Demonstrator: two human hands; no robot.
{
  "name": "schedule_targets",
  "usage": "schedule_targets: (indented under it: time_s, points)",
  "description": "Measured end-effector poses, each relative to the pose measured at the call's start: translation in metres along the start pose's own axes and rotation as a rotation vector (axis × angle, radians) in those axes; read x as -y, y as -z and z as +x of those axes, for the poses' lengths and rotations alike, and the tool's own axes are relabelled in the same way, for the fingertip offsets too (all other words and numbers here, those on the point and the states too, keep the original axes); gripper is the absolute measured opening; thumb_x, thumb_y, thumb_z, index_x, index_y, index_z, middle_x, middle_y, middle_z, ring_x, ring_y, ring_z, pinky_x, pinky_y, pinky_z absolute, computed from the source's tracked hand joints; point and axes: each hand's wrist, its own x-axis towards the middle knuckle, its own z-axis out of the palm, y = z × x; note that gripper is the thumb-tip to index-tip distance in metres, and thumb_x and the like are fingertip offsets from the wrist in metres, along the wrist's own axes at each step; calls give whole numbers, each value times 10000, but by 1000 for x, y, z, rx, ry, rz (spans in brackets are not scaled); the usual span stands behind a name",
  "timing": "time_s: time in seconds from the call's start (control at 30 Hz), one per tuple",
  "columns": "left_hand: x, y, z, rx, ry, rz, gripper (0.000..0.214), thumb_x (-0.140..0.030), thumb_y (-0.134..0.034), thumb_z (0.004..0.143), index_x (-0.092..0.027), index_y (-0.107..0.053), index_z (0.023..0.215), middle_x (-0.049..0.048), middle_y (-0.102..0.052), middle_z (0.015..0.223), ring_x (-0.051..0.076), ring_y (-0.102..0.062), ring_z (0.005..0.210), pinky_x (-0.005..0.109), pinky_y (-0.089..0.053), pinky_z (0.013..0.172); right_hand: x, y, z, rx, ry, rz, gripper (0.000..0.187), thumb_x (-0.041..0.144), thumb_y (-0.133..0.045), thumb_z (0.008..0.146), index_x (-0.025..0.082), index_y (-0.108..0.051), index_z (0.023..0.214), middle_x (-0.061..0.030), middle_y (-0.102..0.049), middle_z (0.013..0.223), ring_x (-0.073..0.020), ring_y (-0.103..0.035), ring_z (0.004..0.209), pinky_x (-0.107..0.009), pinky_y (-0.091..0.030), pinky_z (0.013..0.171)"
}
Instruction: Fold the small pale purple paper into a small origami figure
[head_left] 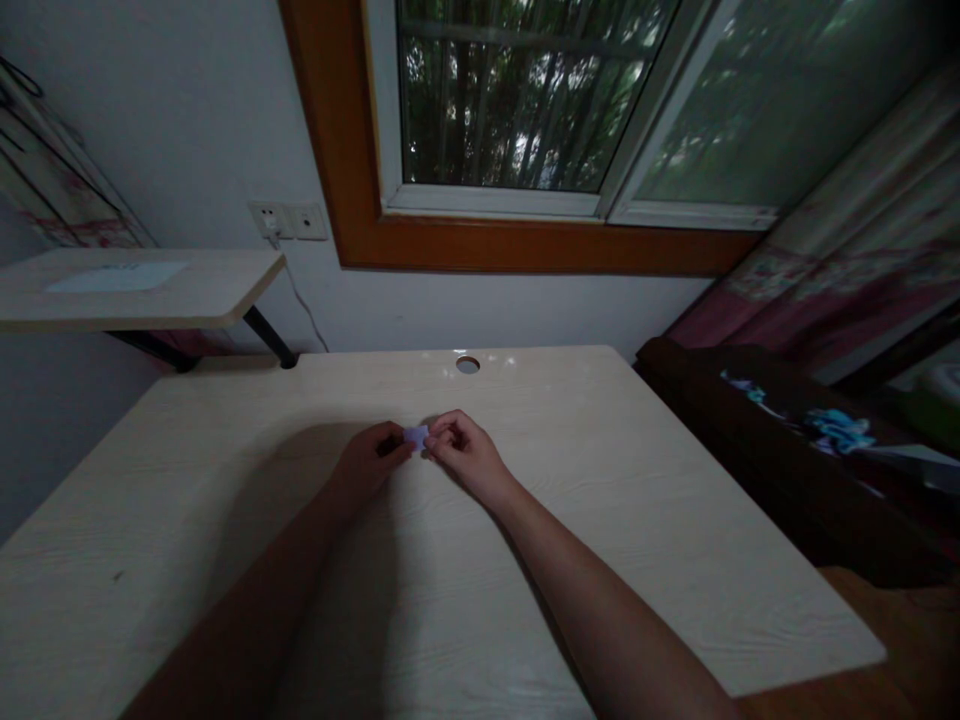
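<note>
Left hand (373, 458): thumb and fingers pinching small pale-purple slip (416, 437) at its nine o'clock edge. Right hand (469, 452): fingertips gripping the slip at three o'clock. Pale wooden desk (637, 560), beneath. Round hole (468, 366): one o'clock from slip. Raised shelf (232, 285): ten o'clock.

Before me, the wood-grain desk (660, 500) carries a raised shelf (225, 275) on black legs (270, 336), left of its round hole (468, 366).
</note>
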Motion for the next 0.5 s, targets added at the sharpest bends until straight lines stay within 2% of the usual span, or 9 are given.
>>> schedule_targets:
  time_s: [0.23,0.5]
  points:
    - [-5,1,-1,-12,-60,65,221,-383,-604,805,-172,-586,742,-21,-543,669,132,-480,630,239,-360,603,-3,-1,3,13,-15,68,297,261,-750,747,212,-574,981,26,-624,758,-115,-610,627,-242,-437,590]
    - [-9,2,-3,51,-67,122,247,-407,-586,819,-173,-599,742,-21,-531,656,137,-466,622,243,-342,591,-4,1,3,39,-2,34,215,275,-709,783,201,-626,967,-8,-646,824,-121,-599,703,-254,-445,643]
